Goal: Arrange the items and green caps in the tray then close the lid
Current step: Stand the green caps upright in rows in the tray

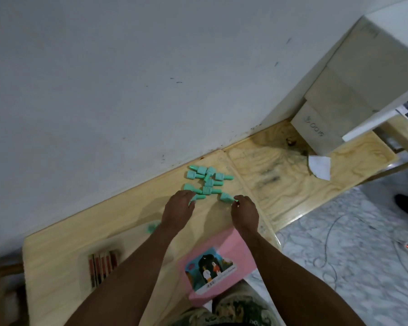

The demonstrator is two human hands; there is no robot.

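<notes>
Several green caps (207,180) lie in a loose pile on the wooden table (132,217), close to the white wall. My left hand (178,209) rests palm down at the pile's near left edge, fingertips on a green cap (196,197). My right hand (244,210) is at the pile's near right edge, its fingers touching another green cap (227,197). A clear tray (103,267) holding several red and brown stick items lies at the near left. The pink lid (218,262) with a picture label lies under my right forearm.
A second wooden board (292,175) continues to the right with a white paper scrap (319,167) and cardboard boxes (320,128) at the back. The marble floor (351,255) with a cable and power strip lies to the right. A green smudge (152,227) marks the table.
</notes>
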